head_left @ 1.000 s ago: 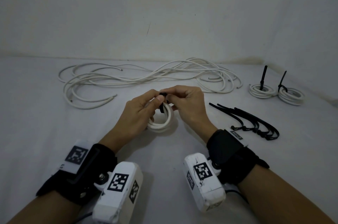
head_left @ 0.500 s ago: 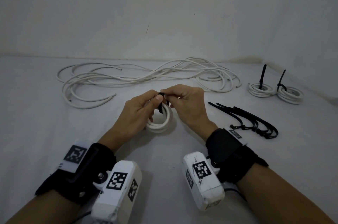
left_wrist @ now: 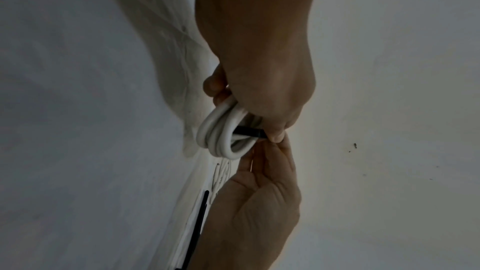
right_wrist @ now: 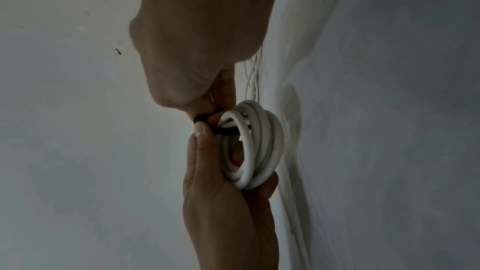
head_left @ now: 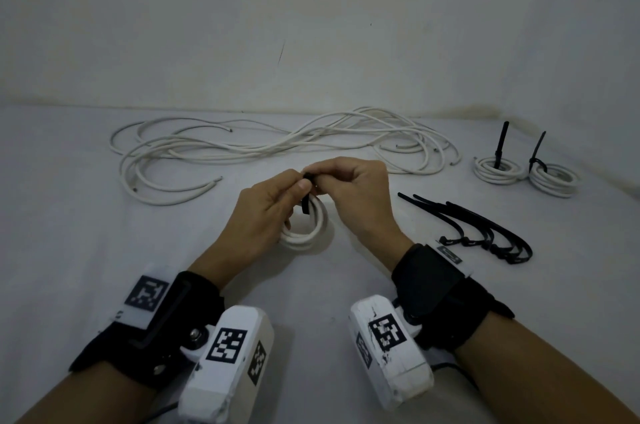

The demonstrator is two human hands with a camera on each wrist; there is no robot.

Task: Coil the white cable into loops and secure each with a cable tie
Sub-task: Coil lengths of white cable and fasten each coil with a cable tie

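Roughly midway, by the look of it: two finished coils (head_left: 498, 170) and (head_left: 554, 182) parked at the far right of the white surface (head_left: 69, 215), each cinched with a black tie whose tail sticks up; a third small coil (head_left: 313, 226) in hand at the centre, a black cable tie (head_left: 306, 203) looped round its strands but apparently not yet drawn tight. Still to do, judging from the layout: closing this tie, then working through the loose white cable (head_left: 277, 146) sprawled in long tangled runs along the back, with a fan of spare ties (head_left: 478, 226) waiting just right of the hands. Left hand (head_left: 266, 212) curled round the coil, lower fingers hooked through its opening in the right wrist view (right_wrist: 237, 155), thumb and forefinger narrowed to a pinch on the tie where it crosses the strands. Right hand (head_left: 356, 195) closed to a tight fingertip pinch at the top of the tie (left_wrist: 250, 131), right against the left thumb tip, remaining fingers folded in loosely and touching nothing visible. Impossible to tell whether tail has entered head: junction hidden under the fingertips in all three views.
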